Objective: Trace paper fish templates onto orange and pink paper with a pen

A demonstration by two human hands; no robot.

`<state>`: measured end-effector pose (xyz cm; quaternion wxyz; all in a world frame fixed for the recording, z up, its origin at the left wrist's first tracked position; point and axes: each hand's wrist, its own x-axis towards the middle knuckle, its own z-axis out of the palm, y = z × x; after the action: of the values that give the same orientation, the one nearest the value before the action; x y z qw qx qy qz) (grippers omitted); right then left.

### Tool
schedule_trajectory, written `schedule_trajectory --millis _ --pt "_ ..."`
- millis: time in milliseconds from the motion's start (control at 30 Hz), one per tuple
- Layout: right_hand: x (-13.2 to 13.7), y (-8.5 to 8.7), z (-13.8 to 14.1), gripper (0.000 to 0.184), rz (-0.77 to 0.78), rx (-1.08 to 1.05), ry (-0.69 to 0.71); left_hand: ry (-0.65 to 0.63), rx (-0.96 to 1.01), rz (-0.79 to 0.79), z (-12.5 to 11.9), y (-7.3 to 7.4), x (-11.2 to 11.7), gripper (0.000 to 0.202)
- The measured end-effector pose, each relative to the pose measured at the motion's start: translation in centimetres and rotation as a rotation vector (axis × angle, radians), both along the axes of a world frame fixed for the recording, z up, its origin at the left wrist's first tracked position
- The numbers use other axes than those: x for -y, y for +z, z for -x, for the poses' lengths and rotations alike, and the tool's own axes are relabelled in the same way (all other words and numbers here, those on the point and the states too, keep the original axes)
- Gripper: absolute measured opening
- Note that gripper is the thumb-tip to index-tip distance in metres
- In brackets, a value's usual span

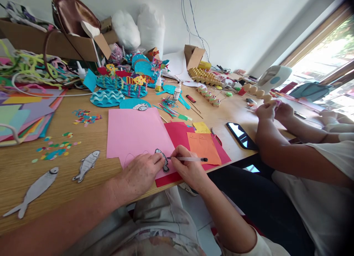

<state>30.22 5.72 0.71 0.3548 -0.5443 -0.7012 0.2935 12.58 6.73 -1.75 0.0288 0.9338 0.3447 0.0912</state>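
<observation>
My left hand [141, 173] lies flat, fingers stretched out, pressing a small paper fish cutout [163, 158] onto a pink sheet [135, 132]. My right hand [186, 167] is closed round a clear pen [190, 159], its tip touching the fish's edge. Faint traced outlines show on the pink sheet beside my left fingers. A red sheet [179, 134] lies under the pink one, with an orange sheet [203, 147] and a yellow piece [201, 127] on it.
Two grey paper fish [34, 191] [87, 164] lie at the wooden table's left, near coloured confetti [54, 149]. Blue paper waves [107, 97], glue bottles and card scraps crowd the back. A phone [242, 135] lies to the right, where another person's hands [272, 110] work.
</observation>
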Motion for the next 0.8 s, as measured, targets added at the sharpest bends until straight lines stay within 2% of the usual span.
schedule_trajectory --millis 333,633,800 --pt "0.49 0.11 -0.01 0.008 -0.04 0.034 0.011 0.001 0.001 0.018 -0.04 0.04 -0.04 0.028" --pt "0.67 0.02 -0.01 0.008 -0.01 0.017 0.004 -0.012 0.003 0.0 -0.04 0.27 0.07 0.026" --pt "0.5 -0.28 -0.05 0.007 0.008 -0.033 -0.055 -0.016 0.003 -0.022 -0.08 0.49 0.06 0.027"
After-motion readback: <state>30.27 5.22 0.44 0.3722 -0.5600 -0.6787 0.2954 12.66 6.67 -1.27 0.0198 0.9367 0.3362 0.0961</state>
